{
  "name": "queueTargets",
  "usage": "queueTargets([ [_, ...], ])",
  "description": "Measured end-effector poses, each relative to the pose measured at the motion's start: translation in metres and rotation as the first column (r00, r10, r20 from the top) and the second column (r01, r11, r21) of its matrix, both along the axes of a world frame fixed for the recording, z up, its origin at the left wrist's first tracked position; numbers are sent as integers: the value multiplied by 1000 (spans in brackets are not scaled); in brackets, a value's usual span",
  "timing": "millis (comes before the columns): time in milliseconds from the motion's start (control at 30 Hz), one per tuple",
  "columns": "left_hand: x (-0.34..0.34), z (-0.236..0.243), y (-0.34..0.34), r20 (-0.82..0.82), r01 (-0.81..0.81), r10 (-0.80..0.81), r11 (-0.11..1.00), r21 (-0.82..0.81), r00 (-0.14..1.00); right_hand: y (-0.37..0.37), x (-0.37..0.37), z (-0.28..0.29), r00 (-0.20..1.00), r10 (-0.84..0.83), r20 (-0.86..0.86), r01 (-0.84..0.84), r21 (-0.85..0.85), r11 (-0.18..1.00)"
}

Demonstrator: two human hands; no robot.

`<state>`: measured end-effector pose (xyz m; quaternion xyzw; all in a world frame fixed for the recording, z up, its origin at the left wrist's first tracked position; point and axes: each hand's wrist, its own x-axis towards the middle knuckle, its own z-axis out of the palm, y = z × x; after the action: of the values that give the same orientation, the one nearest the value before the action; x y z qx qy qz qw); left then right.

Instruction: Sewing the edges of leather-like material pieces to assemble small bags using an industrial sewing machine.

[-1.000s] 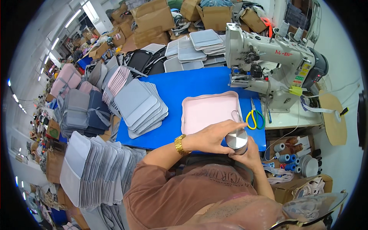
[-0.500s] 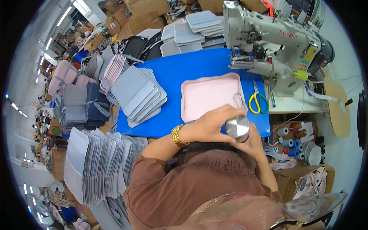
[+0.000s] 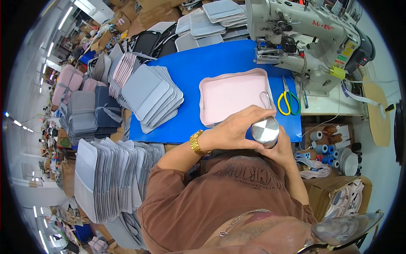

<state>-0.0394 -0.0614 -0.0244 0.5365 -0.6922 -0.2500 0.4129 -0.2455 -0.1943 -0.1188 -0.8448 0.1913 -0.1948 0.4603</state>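
steel cup [image 3: 265, 130] between both hands, left hand [image 3: 239, 129] on lid

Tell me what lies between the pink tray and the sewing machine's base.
In the head view, yellow-handled scissors lie between the pink tray and the sewing machine.

A single head-worn fisheye view looks steeply down from above the person's chest. It faces forward over the blue table [image 3: 220, 63] toward the sewing machine [image 3: 304, 38], close in, edges bending.
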Motion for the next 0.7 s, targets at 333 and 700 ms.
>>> queueTargets([
  [333, 1, -3, -6, 16, 35, -33, 995, -96, 999, 0, 1, -3, 1000, 1, 17, -1, -15, 1000],
  [700, 6, 19, -9, 32, -212, 225, 949, -233, 974, -3, 21, 21, 996, 4, 92, 7, -121, 993],
])
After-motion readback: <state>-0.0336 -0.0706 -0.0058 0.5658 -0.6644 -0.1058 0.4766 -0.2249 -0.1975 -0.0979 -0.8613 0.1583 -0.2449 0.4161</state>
